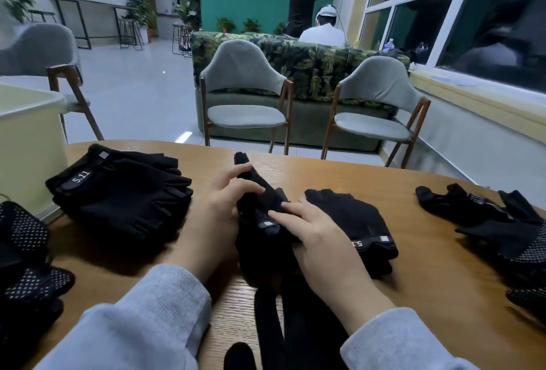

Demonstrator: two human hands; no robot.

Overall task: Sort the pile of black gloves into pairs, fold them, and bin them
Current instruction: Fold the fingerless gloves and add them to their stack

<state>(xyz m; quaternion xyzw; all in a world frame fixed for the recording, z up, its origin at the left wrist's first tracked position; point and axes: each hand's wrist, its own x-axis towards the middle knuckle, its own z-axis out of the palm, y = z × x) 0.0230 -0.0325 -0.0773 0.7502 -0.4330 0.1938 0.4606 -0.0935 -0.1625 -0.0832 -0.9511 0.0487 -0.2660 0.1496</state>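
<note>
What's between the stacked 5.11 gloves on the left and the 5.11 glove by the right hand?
Head view: both hands, left hand and right hand, working a black glove.

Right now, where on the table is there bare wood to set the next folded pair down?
Bare wooden table lies between the 5.11 glove by the right hand and the dotted gloves at the right edge. A second strip runs along the far rim. The left is crowded: stacked gloves, then the left hand holding the middle glove.
</note>
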